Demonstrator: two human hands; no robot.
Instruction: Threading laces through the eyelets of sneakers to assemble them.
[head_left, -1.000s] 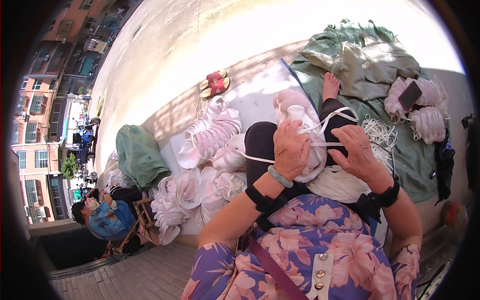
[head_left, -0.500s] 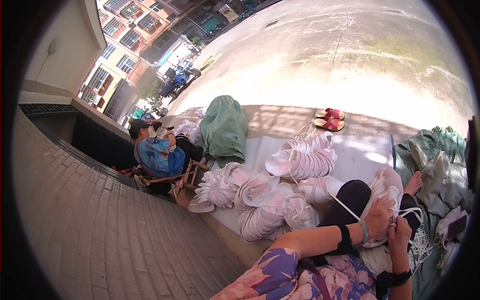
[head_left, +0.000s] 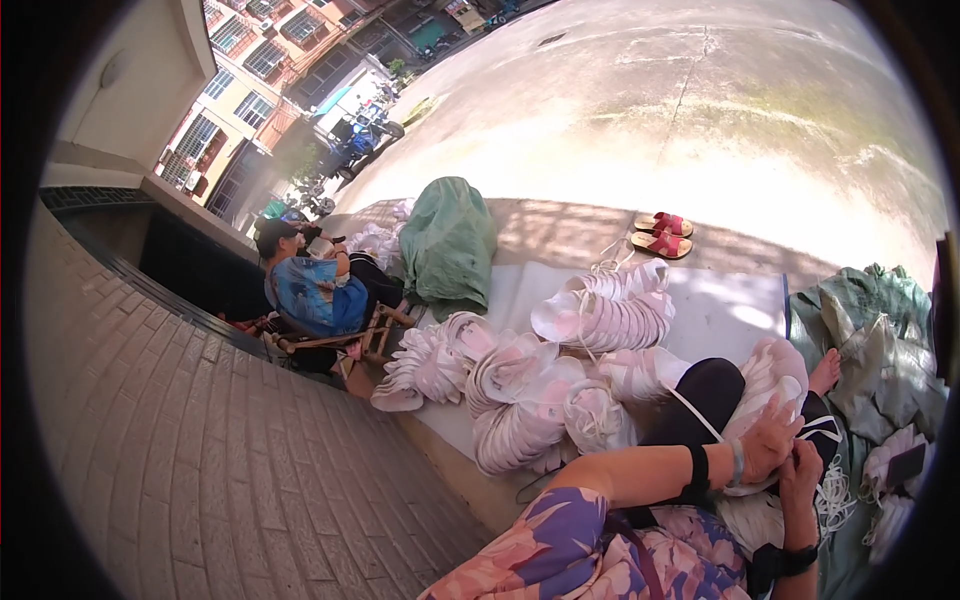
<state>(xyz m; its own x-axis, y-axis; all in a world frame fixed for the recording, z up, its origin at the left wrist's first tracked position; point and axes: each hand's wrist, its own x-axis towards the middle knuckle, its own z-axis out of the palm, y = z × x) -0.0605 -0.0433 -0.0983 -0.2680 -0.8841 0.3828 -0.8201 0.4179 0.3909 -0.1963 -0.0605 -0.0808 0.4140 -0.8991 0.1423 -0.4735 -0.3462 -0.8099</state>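
We find the pale pink shoe upper [head_left: 768, 376] under the left hand [head_left: 769, 440], right hand [head_left: 800, 466] bunched beside it, whether pinching we cannot tell, white lace [head_left: 697, 416] trailing loose, seemingly unfinished, and stacked uppers [head_left: 618, 322] farther left.

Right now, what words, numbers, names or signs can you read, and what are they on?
None can be read.
Shoe: no readable mark.
Phone: dark, no readable text.
Sandals: too small to tell.
Far building: too small and blurred.
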